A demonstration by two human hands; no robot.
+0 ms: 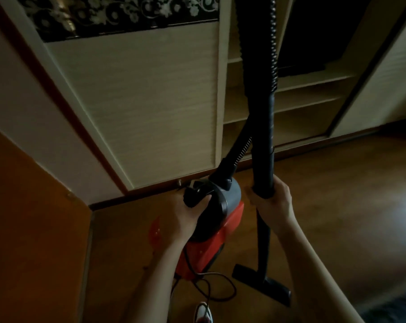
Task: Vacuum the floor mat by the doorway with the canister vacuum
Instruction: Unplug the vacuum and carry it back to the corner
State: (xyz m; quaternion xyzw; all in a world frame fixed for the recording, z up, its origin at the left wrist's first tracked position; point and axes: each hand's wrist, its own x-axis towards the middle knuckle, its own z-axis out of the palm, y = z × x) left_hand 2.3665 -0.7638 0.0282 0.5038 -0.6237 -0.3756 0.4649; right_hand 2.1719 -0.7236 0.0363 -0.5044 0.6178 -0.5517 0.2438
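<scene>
A red canister vacuum [211, 248] with a grey and black top hangs above the wooden floor. My left hand [188, 215] grips its black carrying handle [195, 194]. My right hand [273, 201] is wrapped around the black rigid wand [263, 164], which stands nearly upright. The wand ends below in a flat black floor nozzle [262, 284], near or on the floor. A black ribbed hose [273, 45] runs up out of view, and another length of it joins the canister top. The power cord [211, 285] dangles in loops beneath the canister. No floor mat is identifiable.
A sliding wardrobe door [139, 101] with a floral band stands ahead; beside it open shelves [302, 89]. An orange-brown panel [34, 229] closes the left side. My shoe [203, 312] shows at the bottom edge. A dark edge [393, 308] lies at bottom right.
</scene>
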